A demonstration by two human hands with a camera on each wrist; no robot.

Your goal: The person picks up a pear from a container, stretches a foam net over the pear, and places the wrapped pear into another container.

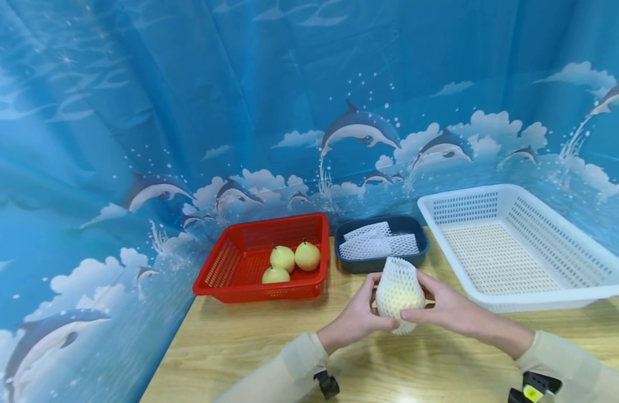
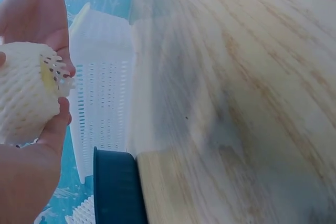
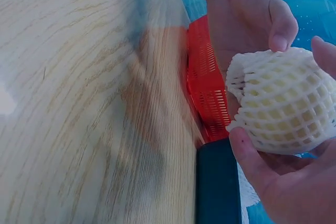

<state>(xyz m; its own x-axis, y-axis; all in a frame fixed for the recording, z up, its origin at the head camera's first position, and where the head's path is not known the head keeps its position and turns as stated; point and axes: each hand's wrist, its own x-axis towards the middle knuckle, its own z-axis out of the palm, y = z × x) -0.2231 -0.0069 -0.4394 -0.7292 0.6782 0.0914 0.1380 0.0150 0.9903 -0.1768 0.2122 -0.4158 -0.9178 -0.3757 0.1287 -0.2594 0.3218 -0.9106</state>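
A pear (image 1: 401,296) wrapped in a white foam net (image 1: 399,270) is held between both hands above the wooden table. My left hand (image 1: 359,313) grips it from the left, thumb across its lower front. From the other side my right hand (image 1: 448,309) holds it, with that thumb also on the front. In the right wrist view the netting (image 3: 286,103) stretches over the fruit, its yellow showing through the mesh. The left wrist view shows a bit of bare yellow skin (image 2: 48,80) at the net's open end.
Left of the hands stands a red basket (image 1: 259,291) with three pears (image 1: 282,258). Behind the hands, a dark blue tray (image 1: 380,264) holds more foam nets (image 1: 375,242). At right is a large white basket (image 1: 546,296). A dolphin-print curtain (image 1: 269,112) hangs behind the table (image 1: 229,347).
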